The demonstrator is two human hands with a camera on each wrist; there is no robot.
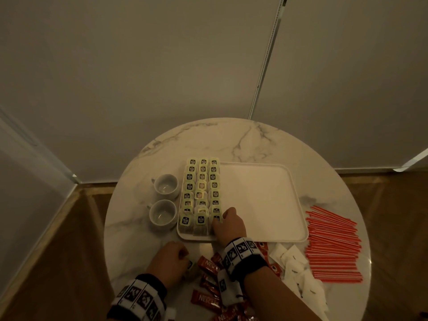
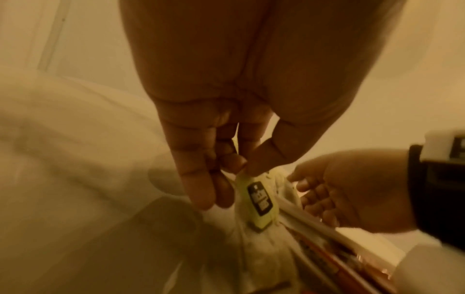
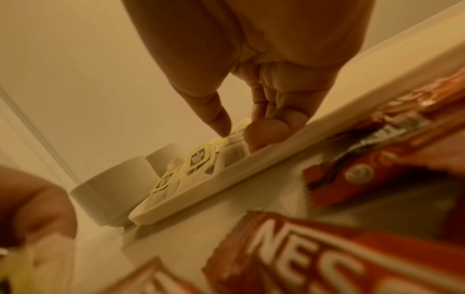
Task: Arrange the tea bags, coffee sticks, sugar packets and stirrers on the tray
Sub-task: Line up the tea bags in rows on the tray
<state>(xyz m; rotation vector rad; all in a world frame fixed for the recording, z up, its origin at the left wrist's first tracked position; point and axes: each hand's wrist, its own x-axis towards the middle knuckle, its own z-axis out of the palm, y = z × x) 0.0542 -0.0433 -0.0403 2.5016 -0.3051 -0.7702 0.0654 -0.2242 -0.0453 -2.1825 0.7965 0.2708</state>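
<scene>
Tea bags point(image 1: 202, 193) in three tidy columns along left edge of tray point(image 1: 261, 200); right hand point(image 1: 228, 224), grip pinched on nearest bag of right column point(image 3: 232, 154), left hand point(image 1: 170, 262), grip clamped on tag of spare bag point(image 2: 259, 201) over table point(image 1: 208, 137). Best done by seating bag flat, tag up, overlapping its neighbour evenly. Coffee sticks point(image 1: 208, 267), sugar packets point(image 1: 298, 272), stirrers point(image 1: 333, 249) waiting on near table, off tray.
</scene>
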